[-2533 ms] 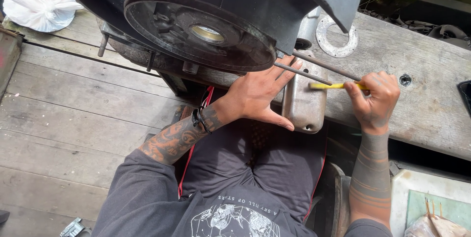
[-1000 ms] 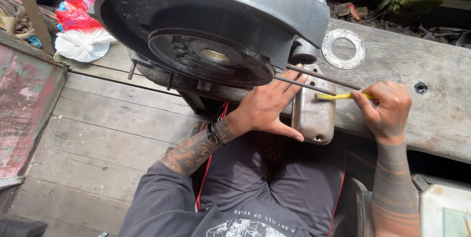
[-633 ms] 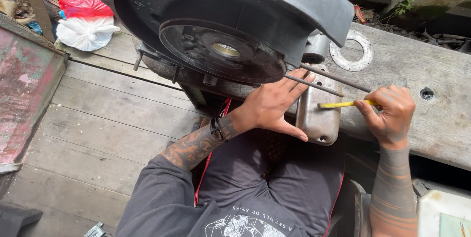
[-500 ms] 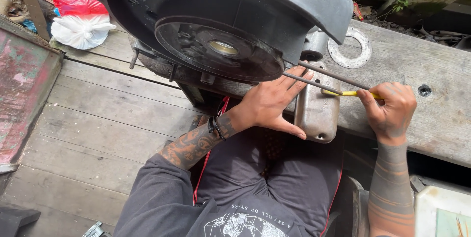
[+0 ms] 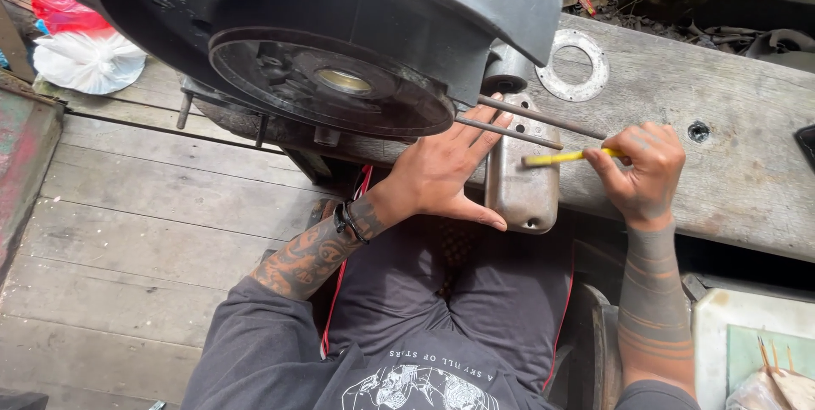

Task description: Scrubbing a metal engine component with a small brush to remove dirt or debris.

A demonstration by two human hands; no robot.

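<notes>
A large grey engine casing [image 5: 356,11] with a dark round flywheel [image 5: 331,83] lies on the wooden bench. Below it sits a small silver metal cover [image 5: 522,181] with two thin steel rods [image 5: 531,126] sticking out across it. My left hand [image 5: 446,172] rests flat, fingers spread, against the cover's left side and under the rods. My right hand [image 5: 641,172] grips a yellow pencil-like tool [image 5: 564,156], whose tip touches the top of the cover.
A flat metal ring gasket [image 5: 573,66] lies on the plank [image 5: 730,121] behind the cover, near a bolt hole [image 5: 698,131]. Plastic bags [image 5: 81,53] sit at far left on the wooden deck [image 5: 144,206]. A white tray [image 5: 755,342] is at lower right.
The view has shifted slightly; both hands stay on the cover, and the yellow tool's tip has crept a little along its top.
</notes>
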